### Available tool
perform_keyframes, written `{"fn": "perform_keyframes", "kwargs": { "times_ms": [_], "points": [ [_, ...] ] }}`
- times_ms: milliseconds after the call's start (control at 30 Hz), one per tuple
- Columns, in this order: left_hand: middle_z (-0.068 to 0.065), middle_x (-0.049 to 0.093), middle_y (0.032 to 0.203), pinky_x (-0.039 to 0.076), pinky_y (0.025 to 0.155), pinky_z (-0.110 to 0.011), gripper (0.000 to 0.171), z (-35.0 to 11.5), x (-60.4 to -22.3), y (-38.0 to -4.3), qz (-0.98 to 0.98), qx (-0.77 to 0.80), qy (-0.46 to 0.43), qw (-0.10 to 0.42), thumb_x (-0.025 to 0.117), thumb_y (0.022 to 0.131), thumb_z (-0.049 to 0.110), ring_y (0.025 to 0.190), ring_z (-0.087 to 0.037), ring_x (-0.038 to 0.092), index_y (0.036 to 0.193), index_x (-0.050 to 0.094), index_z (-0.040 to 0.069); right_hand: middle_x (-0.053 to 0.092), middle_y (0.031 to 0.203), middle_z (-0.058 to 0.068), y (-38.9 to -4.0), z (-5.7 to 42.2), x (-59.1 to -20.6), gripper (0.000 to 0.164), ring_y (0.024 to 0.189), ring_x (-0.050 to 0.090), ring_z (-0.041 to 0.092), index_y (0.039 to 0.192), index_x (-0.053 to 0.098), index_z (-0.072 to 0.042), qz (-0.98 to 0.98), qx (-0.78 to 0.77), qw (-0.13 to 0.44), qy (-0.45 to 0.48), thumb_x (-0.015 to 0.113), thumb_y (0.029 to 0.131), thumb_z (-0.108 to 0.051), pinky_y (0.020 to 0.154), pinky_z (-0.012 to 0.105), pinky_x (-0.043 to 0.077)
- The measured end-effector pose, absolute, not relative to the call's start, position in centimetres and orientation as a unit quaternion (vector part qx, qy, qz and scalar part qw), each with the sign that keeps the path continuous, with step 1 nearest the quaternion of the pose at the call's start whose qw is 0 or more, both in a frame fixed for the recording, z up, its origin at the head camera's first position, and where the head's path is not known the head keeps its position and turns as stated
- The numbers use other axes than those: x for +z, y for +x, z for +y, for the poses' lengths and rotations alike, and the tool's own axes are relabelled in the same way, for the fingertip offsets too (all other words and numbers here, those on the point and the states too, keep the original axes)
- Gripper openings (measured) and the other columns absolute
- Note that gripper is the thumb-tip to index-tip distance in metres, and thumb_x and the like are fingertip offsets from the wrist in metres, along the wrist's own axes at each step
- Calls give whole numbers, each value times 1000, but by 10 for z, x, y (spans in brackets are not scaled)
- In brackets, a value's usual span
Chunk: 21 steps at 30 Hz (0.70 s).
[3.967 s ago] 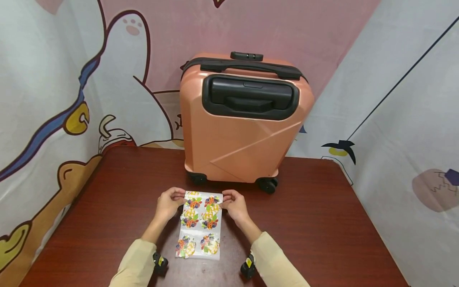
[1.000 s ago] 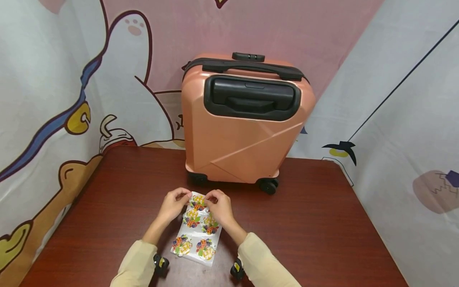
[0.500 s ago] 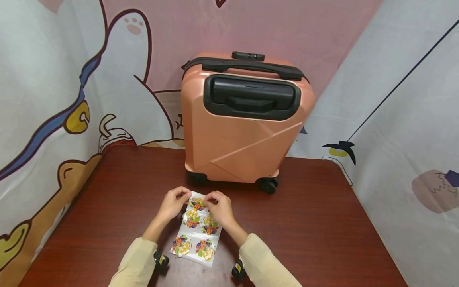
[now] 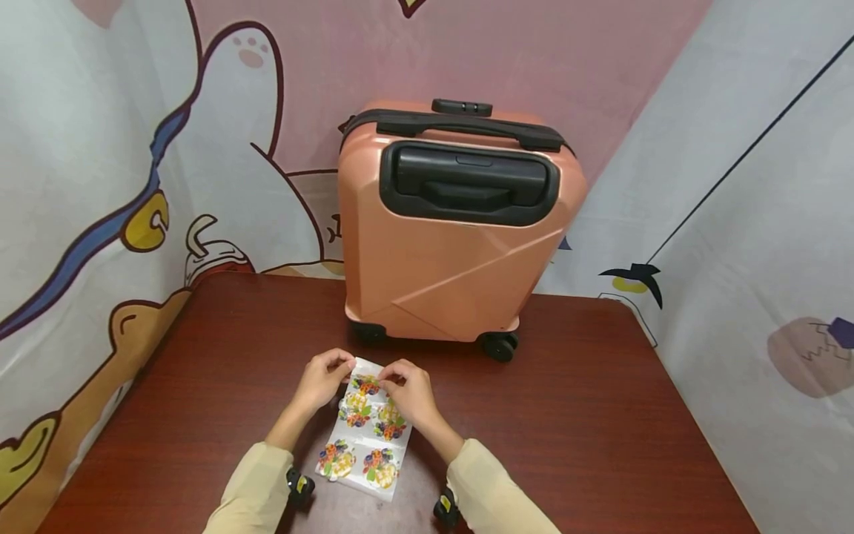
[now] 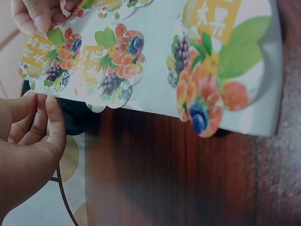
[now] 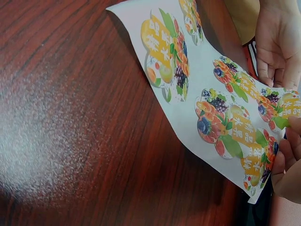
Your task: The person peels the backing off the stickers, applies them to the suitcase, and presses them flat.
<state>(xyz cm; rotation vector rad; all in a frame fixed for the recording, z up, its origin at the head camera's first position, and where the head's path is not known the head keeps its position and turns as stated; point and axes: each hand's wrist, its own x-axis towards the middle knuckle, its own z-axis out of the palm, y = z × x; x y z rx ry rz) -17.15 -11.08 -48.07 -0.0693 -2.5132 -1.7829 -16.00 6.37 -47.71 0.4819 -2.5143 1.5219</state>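
A white sheet of fruit stickers slants over the tabletop, its far end raised between both hands. My left hand pinches its far left corner between thumb and fingers. Across from it, my right hand pinches at the upper right sticker, partly covering it. The left wrist view shows my left fingers at the sheet's edge, beside stickers with grapes, berries and yellow labels. In the right wrist view, the right thumb lies over a fruit sticker; whether that sticker is lifted from the backing, I cannot tell.
An orange-pink suitcase with black handles and wheels stands upright just behind the hands. The reddish-brown table extends to both sides. Cloth with cartoon drawings hangs behind and around it.
Four seconds ago both hands held the sheet by its side edges. Since then my right hand has moved left onto the upper right sticker, and the sheet has turned askew. The last second shows barely any movement.
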Motion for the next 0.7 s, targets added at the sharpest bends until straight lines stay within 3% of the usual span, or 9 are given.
{"fn": "perform_keyframes", "kwargs": {
  "times_ms": [300,700],
  "points": [
    [-8,63,73,45,56,-22,7,-116,-484,-172,-832,-552,-22,41,60,87,6,61,-18,59,84,63,0,61,76,8,-158,63,-477,10,65,54,11,74,66,-3,-838,516,75,162,67,75,7,59,20,45],
    [-8,64,74,46,56,-23,7,-118,-484,-174,-839,-542,-10,47,60,87,5,61,-16,60,84,64,1,63,72,4,-157,64,-473,9,66,56,13,75,64,-4,-832,533,67,137,67,76,5,60,22,45]
  ]
}}
